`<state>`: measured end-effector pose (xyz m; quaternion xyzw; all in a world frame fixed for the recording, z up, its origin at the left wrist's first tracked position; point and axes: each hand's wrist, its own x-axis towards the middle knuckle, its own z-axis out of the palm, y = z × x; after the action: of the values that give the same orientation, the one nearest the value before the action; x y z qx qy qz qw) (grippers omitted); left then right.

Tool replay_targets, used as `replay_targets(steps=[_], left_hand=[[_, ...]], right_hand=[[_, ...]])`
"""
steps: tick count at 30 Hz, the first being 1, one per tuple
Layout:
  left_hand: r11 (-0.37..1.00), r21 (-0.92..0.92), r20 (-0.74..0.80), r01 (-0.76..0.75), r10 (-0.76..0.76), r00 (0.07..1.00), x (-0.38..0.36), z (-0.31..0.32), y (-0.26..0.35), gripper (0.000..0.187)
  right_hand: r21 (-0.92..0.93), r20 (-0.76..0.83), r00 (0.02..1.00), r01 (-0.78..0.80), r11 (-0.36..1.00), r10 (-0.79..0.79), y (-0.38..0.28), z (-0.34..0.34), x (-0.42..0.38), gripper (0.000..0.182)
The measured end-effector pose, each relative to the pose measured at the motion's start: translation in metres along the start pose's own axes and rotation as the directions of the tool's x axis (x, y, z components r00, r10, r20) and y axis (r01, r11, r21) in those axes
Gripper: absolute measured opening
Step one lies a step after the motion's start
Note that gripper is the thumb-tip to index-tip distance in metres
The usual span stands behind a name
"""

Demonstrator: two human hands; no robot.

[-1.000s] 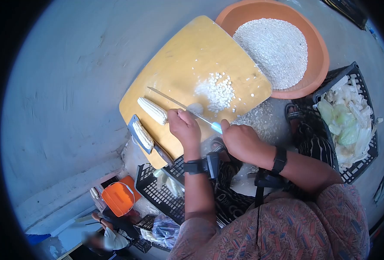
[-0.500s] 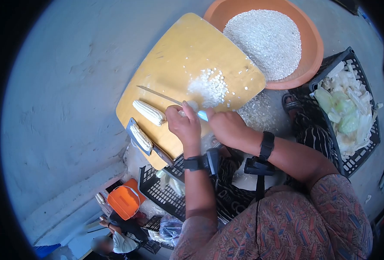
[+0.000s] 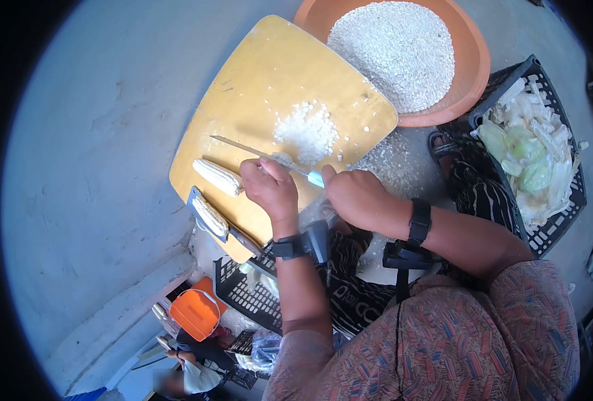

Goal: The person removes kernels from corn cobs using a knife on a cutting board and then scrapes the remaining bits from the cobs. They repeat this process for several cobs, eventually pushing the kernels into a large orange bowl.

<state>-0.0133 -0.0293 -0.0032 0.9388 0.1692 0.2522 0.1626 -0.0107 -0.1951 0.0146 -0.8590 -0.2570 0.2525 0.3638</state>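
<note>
My right hand [image 3: 358, 198] is closed around the light-blue handle of a knife [image 3: 315, 178], whose long thin blade points left over the yellow board [image 3: 270, 73]. My left hand [image 3: 270, 192] is closed on an ear of corn [image 3: 282, 158]; only its white end shows beside the blade, the rest hidden by the fingers. Loose white kernels [image 3: 308, 131] lie heaped on the board just beyond. Left of my left hand rests a whole ear of white corn [image 3: 217, 176]. Nearer the board's edge, another ear [image 3: 209, 214] lies on a wide-bladed knife with a dark handle [image 3: 244, 238].
A large orange-brown basin [image 3: 473, 73] full of kernels stands beyond the board. At right is a black crate [image 3: 556, 230] of husks and cobs, with another black crate [image 3: 246, 294] below the board. An orange bucket [image 3: 195, 313] and another person [image 3: 203, 374] are at lower left.
The view has shifted slightly, so the board and basin sit further left and up. My left hand has turned a little, and the knife blade now lies across the white corn end.
</note>
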Motion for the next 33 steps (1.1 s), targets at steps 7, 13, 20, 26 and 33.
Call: replay_targets(steps=[7, 13, 20, 26, 33], left_hand=[[0.999, -0.022, 0.043, 0.046, -0.045, 0.998, -0.001, 0.002, 0.001, 0.017], [0.999, -0.035, 0.003, 0.039, -0.039, 0.999, -0.003, 0.004, -0.003, 0.018], [0.994, -0.020, 0.010, 0.104, -0.103, 0.995, 0.003, 0.001, -0.012, 0.018], [0.985, -0.135, 0.063, 0.104, -0.096, 0.993, 0.003, -0.003, 0.001, 0.018], [0.994, -0.063, 0.044, 0.085, -0.082, 0.996, 0.002, 0.000, -0.011, 0.018]], right_hand=[[0.025, -0.054, 0.998, 0.028, 0.999, -0.026, 0.002, 0.021, 0.029, 0.016], [0.058, -0.059, 0.996, 0.063, 0.996, -0.059, 0.005, 0.028, 0.039, 0.015], [0.049, 0.006, 1.000, -0.021, 0.999, 0.021, 0.000, 0.018, 0.008, 0.016], [0.029, -0.041, 0.999, 0.011, 1.000, -0.010, 0.006, 0.023, 0.017, 0.016], [0.028, -0.108, 0.991, 0.079, 0.997, -0.075, 0.011, 0.044, 0.040, 0.013]])
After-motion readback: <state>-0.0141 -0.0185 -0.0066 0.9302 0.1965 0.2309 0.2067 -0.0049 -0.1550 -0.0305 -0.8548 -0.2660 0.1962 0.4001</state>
